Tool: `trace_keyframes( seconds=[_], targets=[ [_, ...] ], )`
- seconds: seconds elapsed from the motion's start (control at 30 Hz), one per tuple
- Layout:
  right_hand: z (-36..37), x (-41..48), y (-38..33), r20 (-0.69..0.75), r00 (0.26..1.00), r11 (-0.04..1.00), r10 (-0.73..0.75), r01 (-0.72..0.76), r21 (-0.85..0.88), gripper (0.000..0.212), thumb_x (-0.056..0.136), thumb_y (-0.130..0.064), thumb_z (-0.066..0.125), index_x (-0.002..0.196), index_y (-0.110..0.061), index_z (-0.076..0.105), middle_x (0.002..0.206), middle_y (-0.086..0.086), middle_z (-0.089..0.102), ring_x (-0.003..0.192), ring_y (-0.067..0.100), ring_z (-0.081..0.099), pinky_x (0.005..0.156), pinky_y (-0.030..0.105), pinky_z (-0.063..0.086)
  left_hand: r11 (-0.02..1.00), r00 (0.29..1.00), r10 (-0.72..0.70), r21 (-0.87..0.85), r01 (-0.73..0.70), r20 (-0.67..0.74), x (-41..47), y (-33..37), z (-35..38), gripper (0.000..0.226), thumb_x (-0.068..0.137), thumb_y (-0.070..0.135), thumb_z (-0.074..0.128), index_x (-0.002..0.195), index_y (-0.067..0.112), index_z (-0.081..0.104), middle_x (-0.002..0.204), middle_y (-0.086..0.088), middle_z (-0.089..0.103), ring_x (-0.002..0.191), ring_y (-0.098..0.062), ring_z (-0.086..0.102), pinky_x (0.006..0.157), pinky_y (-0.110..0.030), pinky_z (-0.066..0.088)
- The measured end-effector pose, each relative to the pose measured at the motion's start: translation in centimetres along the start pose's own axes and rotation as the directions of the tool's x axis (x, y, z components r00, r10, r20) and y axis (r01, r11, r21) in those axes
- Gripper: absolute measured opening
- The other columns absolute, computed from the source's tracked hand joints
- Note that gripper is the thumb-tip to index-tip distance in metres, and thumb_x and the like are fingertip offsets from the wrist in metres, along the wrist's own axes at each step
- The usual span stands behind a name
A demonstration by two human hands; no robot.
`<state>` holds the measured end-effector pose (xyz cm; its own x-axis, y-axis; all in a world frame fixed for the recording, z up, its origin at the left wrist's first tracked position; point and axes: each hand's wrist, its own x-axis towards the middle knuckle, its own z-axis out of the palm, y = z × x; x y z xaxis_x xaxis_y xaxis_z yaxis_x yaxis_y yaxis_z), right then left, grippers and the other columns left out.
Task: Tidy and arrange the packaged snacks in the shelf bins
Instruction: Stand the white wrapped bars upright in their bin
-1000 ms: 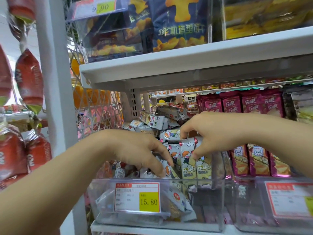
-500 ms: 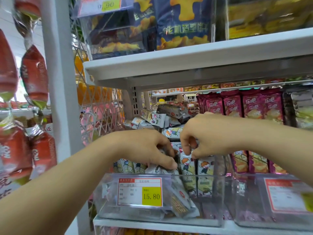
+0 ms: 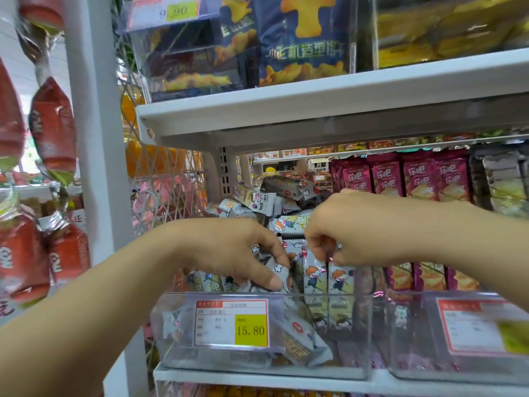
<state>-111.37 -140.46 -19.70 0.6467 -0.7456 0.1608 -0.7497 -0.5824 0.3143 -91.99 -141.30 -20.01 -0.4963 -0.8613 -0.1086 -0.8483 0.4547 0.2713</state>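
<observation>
Head view looks into a clear plastic bin on a white shelf, where grey cartoon-printed snack packs stand upright in a row at the bin's right side under both hands. Further packs of the same kind lie tumbled in a heap behind the hands. The right hand is curled, its fingertips pinching the top edge of one upright pack. The left hand reaches down beside it, fingers pressed together on a tilted pack just left of the row. Below the left hand, a red-and-white price label with a yellow patch reading 15.80 hangs on the bin's front wall. Right of the right hand, magenta snack packs stand in a neighbouring clear bin. Above both hands runs a second white shelf carrying a blue snack bag and yellow bags. Left of the left arm stands a white upright post, with red hanging packets beyond it.
</observation>
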Motion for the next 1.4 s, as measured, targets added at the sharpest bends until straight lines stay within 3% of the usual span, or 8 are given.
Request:
trace_keyframes(
  seconds=[0.1, 0.23, 0.43, 0.6, 0.83, 1.0, 1.2, 1.4],
  targets=[
    [0.0, 0.1, -0.1, 0.022, 1.000, 1.000, -0.004, 0.004, 0.004, 0.025, 0.085, -0.007, 0.055, 0.086, -0.028, 0.067, 0.076, -0.017, 0.060, 0.068, 0.002, 0.053, 0.072, 0.019, 0.049, 1.000, 1.000, 0.011, -0.027, -0.011, 0.009, 0.0, 0.0, -0.2, 0.025, 0.082, 0.042, 0.069, 0.106, 0.043, 0.064, 0.110, 0.025, 0.056, 0.093, -0.011, 0.066, 0.086, -0.027, 0.052],
    [-0.2, 0.0, 0.1, 0.070, 0.997, 0.999, -0.039, 0.036, 0.041, 0.019, 0.089, -0.027, 0.062, 0.104, -0.021, 0.072, 0.083, -0.016, 0.063, 0.075, 0.000, 0.056, 0.052, 0.004, 0.038, 0.988, 1.000, -0.003, -0.154, 0.002, -0.008, 0.3, 0.2, -0.1, 0.020, 0.084, 0.033, 0.070, 0.103, 0.032, 0.067, 0.105, 0.009, 0.065, 0.084, -0.011, 0.070, 0.079, -0.025, 0.056],
    [0.4, 0.5, -0.2, 0.011, 1.000, 0.983, -0.016, 0.013, 0.184, 0.033, 0.080, -0.045, 0.069, 0.105, -0.023, 0.069, 0.069, -0.016, 0.056, 0.065, 0.000, 0.052, 0.059, 0.017, 0.044, 0.978, 0.992, -0.079, -0.202, 0.058, -0.095, 0.9, 2.0, 0.3, 0.032, 0.080, 0.041, 0.072, 0.096, 0.016, 0.064, 0.070, 0.006, 0.070, 0.065, -0.010, 0.070, 0.066, -0.025, 0.056],
    [0.0, 0.5, -0.2, 0.063, 0.998, 0.971, -0.020, 0.004, 0.239, 0.032, 0.075, -0.058, 0.067, 0.080, -0.028, 0.060, 0.071, -0.002, 0.065, 0.060, 0.008, 0.055, 0.052, 0.022, 0.038, 0.979, 0.975, -0.108, -0.193, 0.071, -0.192, 1.5, 2.5, 0.7, 0.040, 0.077, 0.053, 0.068, 0.095, 0.017, 0.064, 0.052, 0.011, 0.065, 0.053, 0.000, 0.063, 0.051, -0.010, 0.046],
    [0.3, 0.6, -0.7, 0.060, 0.997, 0.982, 0.048, -0.058, 0.180, 0.036, 0.080, -0.055, 0.065, 0.106, -0.029, 0.064, 0.076, -0.013, 0.057, 0.067, 0.001, 0.051, 0.060, 0.024, 0.042, 0.855, 0.999, -0.036, -0.518, 0.026, -0.009, 0.9, 0.5, 0.2, 0.028, 0.089, 0.008, 0.063, 0.116, 0.013, 0.059, 0.108, -0.015, 0.068, 0.088, -0.016, 0.071, 0.079, -0.022, 0.056],
    [-0.3, 0.4, -0.5, 0.134, 0.990, 0.961, 0.035, -0.070, 0.269, 0.024, 0.076, -0.036, 0.071, 0.091, -0.022, 0.060, 0.085, -0.006, 0.067, 0.075, 0.014, 0.063, 0.068, 0.030, 0.052, 0.954, 0.984, -0.069, -0.299, 0.018, -0.161, 1.1, 0.4, 0.5, 0.024, 0.092, 0.012, 0.062, 0.114, 0.019, 0.059, 0.110, -0.009, 0.065, 0.072, -0.009, 0.071, 0.066, -0.020, 0.055],
    [-0.5, 0.1, -0.7, 0.061, 0.991, 0.924, 0.121, -0.135, 0.357, 0.030, 0.073, -0.041, 0.063, 0.070, -0.016, 0.048, 0.056, -0.004, 0.053, 0.050, 0.012, 0.038, 0.048, 0.025, 0.032, 0.999, 0.930, -0.048, -0.018, 0.044, -0.365, 1.8, 0.2, 0.9, 0.027, 0.080, 0.048, 0.069, 0.084, 0.023, 0.061, 0.066, 0.001, 0.069, 0.057, -0.012, 0.064, 0.051, -0.020, 0.045],
    [0.0, 0.3, -0.7, -0.034, 0.988, 0.930, 0.148, -0.128, 0.344, 0.040, 0.076, -0.041, 0.064, 0.060, -0.015, 0.037, 0.050, -0.004, 0.041, 0.047, 0.013, 0.030, 0.049, 0.025, 0.028, 0.993, 0.899, -0.023, 0.097, 0.073, -0.438, 2.9, 0.3, 1.7, 0.032, 0.085, 0.043, 0.062, 0.088, 0.011, 0.065, 0.070, 0.000, 0.059, 0.051, -0.004, 0.044, 0.052, -0.022, 0.034]
  ],
)
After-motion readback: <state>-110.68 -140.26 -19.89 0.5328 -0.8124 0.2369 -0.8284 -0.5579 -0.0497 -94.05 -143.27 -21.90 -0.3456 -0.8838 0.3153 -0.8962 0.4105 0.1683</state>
